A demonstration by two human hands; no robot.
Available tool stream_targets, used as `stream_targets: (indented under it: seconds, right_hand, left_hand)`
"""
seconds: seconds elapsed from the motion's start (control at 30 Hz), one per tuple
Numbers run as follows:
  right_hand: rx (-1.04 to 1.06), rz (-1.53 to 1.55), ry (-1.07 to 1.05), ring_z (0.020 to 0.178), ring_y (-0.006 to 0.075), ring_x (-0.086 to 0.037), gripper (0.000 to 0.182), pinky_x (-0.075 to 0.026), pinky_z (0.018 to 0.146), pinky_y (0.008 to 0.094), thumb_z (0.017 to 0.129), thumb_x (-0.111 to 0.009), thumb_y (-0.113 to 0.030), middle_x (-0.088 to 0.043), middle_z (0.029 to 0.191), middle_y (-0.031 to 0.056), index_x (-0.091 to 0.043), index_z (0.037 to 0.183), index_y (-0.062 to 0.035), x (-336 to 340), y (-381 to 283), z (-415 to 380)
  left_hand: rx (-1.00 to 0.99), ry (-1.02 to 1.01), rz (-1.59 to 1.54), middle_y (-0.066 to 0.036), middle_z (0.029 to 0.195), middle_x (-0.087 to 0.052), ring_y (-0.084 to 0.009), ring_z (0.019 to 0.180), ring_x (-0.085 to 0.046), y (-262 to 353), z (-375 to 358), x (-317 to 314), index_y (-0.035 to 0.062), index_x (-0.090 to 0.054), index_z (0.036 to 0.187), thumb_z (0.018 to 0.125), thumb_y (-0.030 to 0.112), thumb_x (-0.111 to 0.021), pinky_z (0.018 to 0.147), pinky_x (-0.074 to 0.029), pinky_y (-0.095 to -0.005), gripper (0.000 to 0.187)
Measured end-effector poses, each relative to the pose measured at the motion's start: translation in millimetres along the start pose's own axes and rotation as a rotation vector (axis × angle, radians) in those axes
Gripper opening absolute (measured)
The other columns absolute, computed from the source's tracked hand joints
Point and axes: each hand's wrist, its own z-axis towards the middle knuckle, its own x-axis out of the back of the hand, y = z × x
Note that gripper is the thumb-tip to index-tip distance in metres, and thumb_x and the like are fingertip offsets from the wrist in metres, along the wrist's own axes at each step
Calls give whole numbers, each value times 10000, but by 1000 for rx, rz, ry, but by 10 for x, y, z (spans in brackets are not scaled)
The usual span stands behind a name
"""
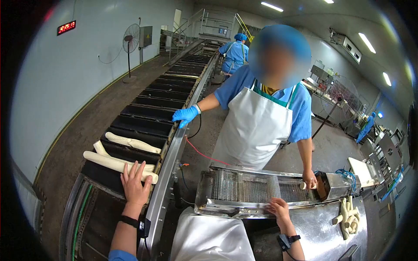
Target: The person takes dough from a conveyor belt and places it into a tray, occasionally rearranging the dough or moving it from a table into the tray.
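Note:
My left hand [136,185] lies with spread fingers across the near end of a long, pale peeled root [115,164] on the slatted conveyor [143,114]. Just beyond that root is a second pale root [101,148], partly hidden behind it. A third pale root [133,142] lies one slat farther along. On the near rim of a metal trough with a mesh belt [244,185] rests my right hand [280,209]. Its fingers are stretched toward the edge, and nothing shows in them.
Across the trough stands a co-worker in a white apron [257,126], one blue-gloved hand [186,115] on the conveyor rail, the other hand [309,178] at a short pale piece [304,185]. Several pale pieces [348,219] are piled on the steel table [322,222] at right.

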Motion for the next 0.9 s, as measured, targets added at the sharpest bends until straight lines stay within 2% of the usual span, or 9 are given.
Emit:
stream_targets:
  seconds: [0.13,0.27,0.37,0.47,0.6,0.73,0.8,0.87,0.9]
  right_hand:
    - [353,-714,382,1014,300,-653,437,-524,890,433,800,-745,-94,-673,1119,169,-604,1199,19,968,464,-93]
    - [203,-1097,507,1221,376,-533,531,-403,1045,510,796,-756,-188,-593,1286,213,-579,1265,-13,1412,668,-428]
    - [109,-1344,555,1430,409,-290,622,-187,1161,597,901,-620,-384,-371,1524,216,-471,1423,-80,1412,683,-660]
    - [73,-1412,573,1453,415,-259,633,-163,1162,618,945,-541,-401,-310,1576,210,-412,1487,-101,1518,813,-697]
    - [17,-1482,554,1467,413,-237,605,-171,1166,599,984,-477,-384,-273,1599,208,-377,1515,-112,1560,819,-683]
    - [44,-1500,546,1471,401,-234,604,-182,1163,600,995,-457,-402,-277,1601,193,-362,1529,-134,1608,879,-682]
    - [26,-1513,552,1475,398,-232,601,-183,1164,597,997,-450,-401,-283,1599,186,-360,1533,-146,1644,922,-691]
    - [221,-1685,586,1354,359,-431,632,-334,1091,548,1007,-384,-544,-481,1458,201,-426,1482,-129,1758,1004,-706]
    - [189,-1619,560,1409,397,-328,569,-248,1124,588,1027,-320,-534,-416,1514,176,-424,1489,-219,1797,1040,-702]
  left_hand:
    - [-87,60,39,-130,1322,-518,-368,1348,-351,26,-12,-36,176,-590,1357,899,395,-659,1129,-248,-593,513]
    - [-116,228,-56,-141,1108,-527,-348,1147,-447,14,-65,-108,114,-685,1101,862,308,-720,1018,-358,-528,310]
    - [58,295,-130,-150,1073,-509,-351,1094,-459,4,-138,-193,81,-641,916,849,251,-734,952,-394,-501,206]
    - [128,469,-111,-155,1091,-506,-356,1085,-464,-95,-243,-356,69,-577,829,851,229,-723,920,-405,-500,218]
    - [150,466,-142,-210,1271,-454,-409,1199,-430,-63,-383,-258,29,-540,965,767,79,-679,1032,-348,-508,247]
    - [341,470,-371,-279,1431,-310,-495,1339,-280,-327,-418,-274,38,-437,1191,759,-96,-543,1126,-269,-511,465]
    - [466,428,-308,-263,1432,-325,-466,1347,-307,-521,-492,-385,33,-364,1340,769,-135,-498,1139,-264,-494,610]
    - [829,265,-1085,-234,1414,-356,-393,1321,-384,-502,-559,-261,67,-263,1473,788,-144,-490,1107,-333,-470,752]
    - [883,269,-1290,-191,1399,-383,-327,1257,-465,-294,-662,-73,128,-169,1540,813,-123,-504,1008,-442,-447,839]
